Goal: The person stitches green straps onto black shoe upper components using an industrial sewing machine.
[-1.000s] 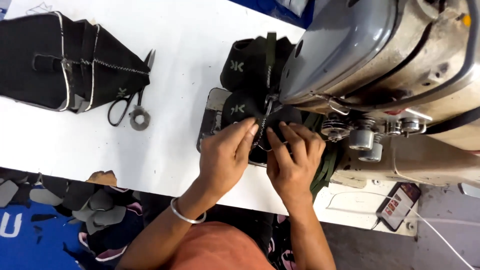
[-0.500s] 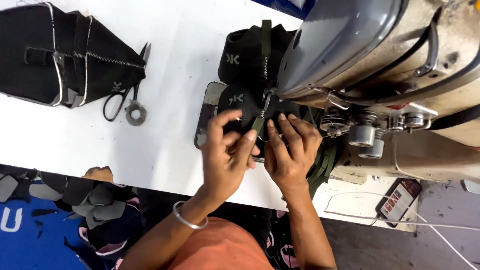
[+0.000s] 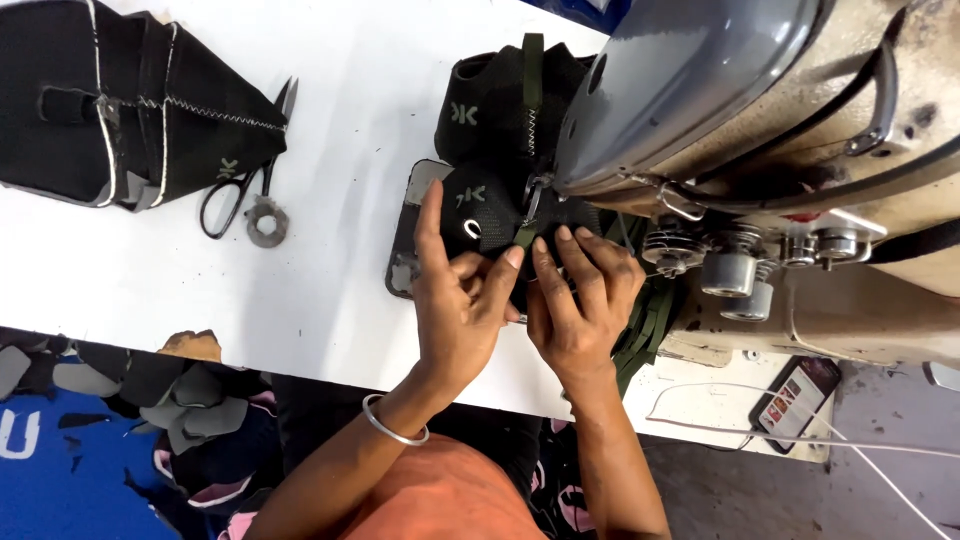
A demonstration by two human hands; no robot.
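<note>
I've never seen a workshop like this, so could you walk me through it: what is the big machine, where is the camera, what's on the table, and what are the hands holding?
The camera sits on the worker's head and looks straight down. The big grey and cream body is an industrial sewing machine on a white table. The left hand and right hand press a black fabric piece flat beside the needle area, fingers pinching a narrow green strap against it. A similar black piece lies just behind. Further left lie a stack of black stitched pieces, scissors and a small metal ring. A phone rests on the right.
</note>
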